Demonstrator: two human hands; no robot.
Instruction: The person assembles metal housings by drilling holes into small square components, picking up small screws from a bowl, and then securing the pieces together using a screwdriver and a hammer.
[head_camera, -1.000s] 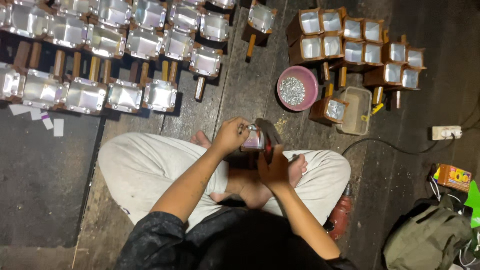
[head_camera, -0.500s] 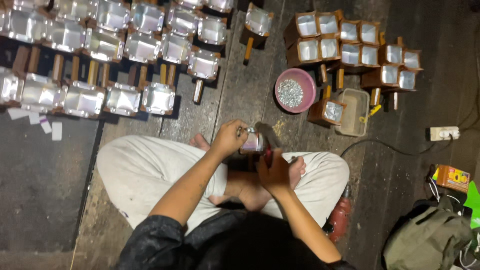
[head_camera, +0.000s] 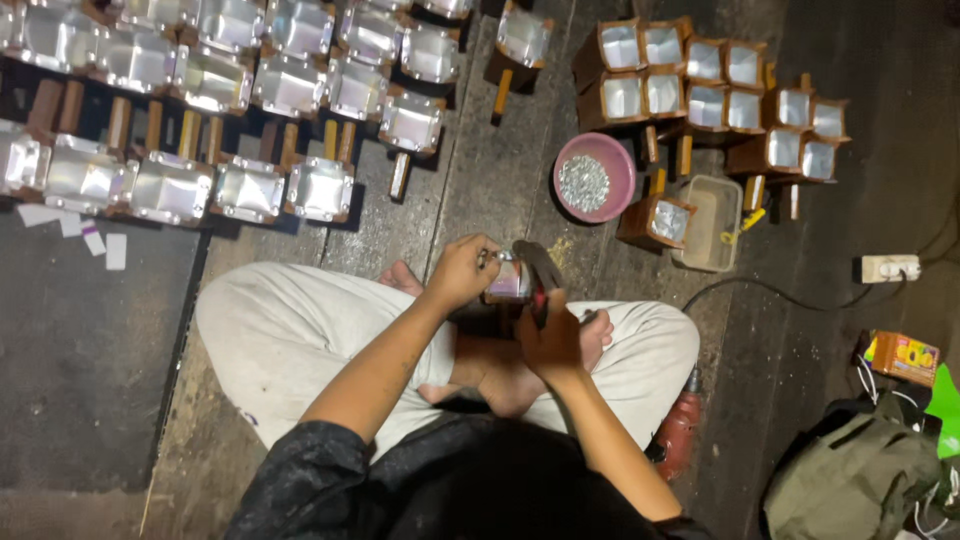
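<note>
Hardly anything has shifted: left hand (head_camera: 462, 270) still grips the small foil-lined box (head_camera: 508, 280) above the crossed feet, right hand (head_camera: 548, 335) closed on pliers (head_camera: 538, 285) touching it; pink bowl (head_camera: 594, 177) beyond.

Your trousers (head_camera: 300, 340) are off-white, your shirt (head_camera: 420, 490) black. The bowl (head_camera: 594, 177) far right of your hands is pink, filled with silver bits. The lined boxes (head_camera: 250, 190) are brown wood with shiny silver inside. The bag (head_camera: 860, 485) near right is olive green.
</note>
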